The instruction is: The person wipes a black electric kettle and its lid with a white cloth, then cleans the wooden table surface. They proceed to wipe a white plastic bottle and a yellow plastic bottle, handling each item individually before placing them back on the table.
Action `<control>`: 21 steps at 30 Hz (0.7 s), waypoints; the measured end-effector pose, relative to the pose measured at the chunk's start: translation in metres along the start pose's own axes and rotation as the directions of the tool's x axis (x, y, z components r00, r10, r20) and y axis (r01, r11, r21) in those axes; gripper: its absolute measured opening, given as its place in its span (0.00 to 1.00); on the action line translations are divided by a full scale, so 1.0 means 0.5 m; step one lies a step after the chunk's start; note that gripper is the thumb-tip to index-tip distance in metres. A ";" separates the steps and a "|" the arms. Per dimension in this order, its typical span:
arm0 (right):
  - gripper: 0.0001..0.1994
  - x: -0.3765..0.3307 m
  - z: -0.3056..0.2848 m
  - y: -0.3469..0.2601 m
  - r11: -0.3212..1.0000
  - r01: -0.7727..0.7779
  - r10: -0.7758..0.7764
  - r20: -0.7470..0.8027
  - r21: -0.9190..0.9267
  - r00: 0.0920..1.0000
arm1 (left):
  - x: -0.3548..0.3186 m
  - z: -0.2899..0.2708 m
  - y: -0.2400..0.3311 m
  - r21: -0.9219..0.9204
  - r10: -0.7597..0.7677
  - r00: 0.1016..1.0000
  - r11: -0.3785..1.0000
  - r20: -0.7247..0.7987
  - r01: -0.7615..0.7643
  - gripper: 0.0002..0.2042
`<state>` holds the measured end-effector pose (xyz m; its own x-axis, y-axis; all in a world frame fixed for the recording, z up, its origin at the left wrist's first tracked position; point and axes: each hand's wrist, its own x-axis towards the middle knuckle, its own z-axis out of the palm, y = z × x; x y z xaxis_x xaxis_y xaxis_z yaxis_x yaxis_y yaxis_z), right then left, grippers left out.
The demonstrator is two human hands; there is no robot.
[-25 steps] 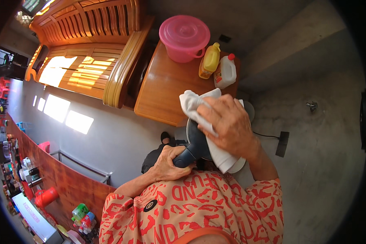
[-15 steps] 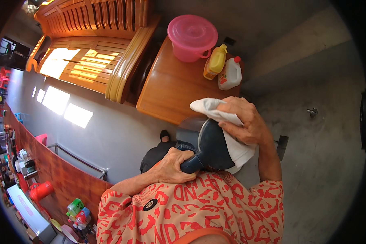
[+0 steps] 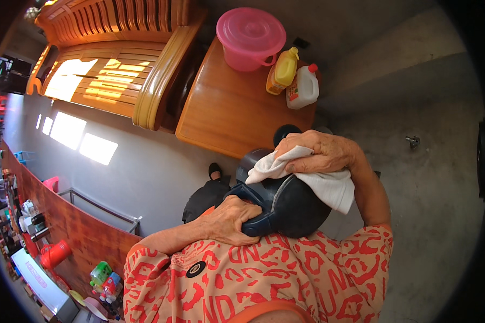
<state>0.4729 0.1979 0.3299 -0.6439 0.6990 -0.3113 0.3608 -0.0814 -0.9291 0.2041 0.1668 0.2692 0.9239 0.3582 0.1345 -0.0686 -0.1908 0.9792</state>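
Field notes, standing beside the person.

Step in hand, as I read it: wiping down a dark blue rounded plastic kettle-like vessel (image 3: 288, 202) w/ a white cloth (image 3: 318, 180). Looks mid-wipe; upper side covered by cloth, lower body bare.

L hand (image 3: 229, 218): closed around the vessel's dark handle, fingers curled tight, carrying the weight. R hand (image 3: 320, 153): fingers bent, pressing the cloth flat onto the vessel's top, gripping cloth against it.

Vessel position: held off the ground at chest height, close to the red-and-cream patterned shirt (image 3: 285, 280), between both hands; L hand at its left side, R hand on top. Cloth hangs down over its right flank.

Next move prob. calls for: steady L grip while R drags cloth round to the uncovered side; may need turning the vessel by the handle.

Around: wooden low table (image 3: 231, 113) beyond the hands, w/ pink lidded plastic tub (image 3: 249, 37), yellow bottle (image 3: 283, 70), white jug w/ red cap (image 3: 302, 87). Wooden slatted bench (image 3: 113, 59) left of it. Grey concrete floor (image 3: 425, 204).
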 end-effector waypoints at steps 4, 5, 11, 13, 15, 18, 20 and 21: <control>0.16 0.025 -0.015 0.029 0.983 -0.186 0.184 0.104 0.003 0.977 | -0.004 -0.006 -0.004 0.012 0.034 0.999 0.999 0.036 -0.035 0.13; 0.17 0.030 -0.011 0.051 0.976 -0.218 0.216 0.101 0.012 0.971 | -0.005 -0.007 -0.004 0.001 0.045 0.998 0.999 0.036 -0.045 0.14; 0.17 0.022 0.001 0.104 0.928 -0.251 0.248 0.045 0.277 0.968 | -0.012 -0.008 -0.011 0.027 0.067 0.997 0.997 0.031 -0.068 0.15; 0.17 -0.001 -0.004 0.121 0.922 -0.164 0.161 0.037 0.351 0.986 | -0.012 -0.012 -0.011 0.041 0.083 0.996 0.996 0.041 -0.085 0.16; 0.16 -0.020 0.001 0.126 0.873 -0.050 0.031 0.047 0.485 0.998 | -0.007 -0.013 -0.012 0.043 0.122 0.991 0.991 0.048 -0.124 0.17; 0.18 -0.019 0.005 0.101 0.802 -0.020 -0.086 0.149 0.597 0.985 | -0.006 -0.006 -0.022 0.029 0.154 0.985 0.987 0.071 -0.157 0.19; 0.20 -0.005 0.008 0.076 0.883 -0.146 0.036 0.245 0.447 0.969 | -0.004 -0.009 -0.017 0.037 0.159 0.982 0.986 0.101 -0.164 0.19; 0.22 0.005 0.010 0.063 0.903 -0.176 0.070 0.268 0.393 0.961 | -0.006 -0.010 -0.017 0.046 0.153 0.981 0.986 0.120 -0.160 0.19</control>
<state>0.4794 0.1936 0.2991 -0.7741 0.4756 -0.4179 0.1735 -0.4754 -0.8625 0.2002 0.1720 0.2614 0.9408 0.2129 0.2638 -0.1976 -0.2877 0.9371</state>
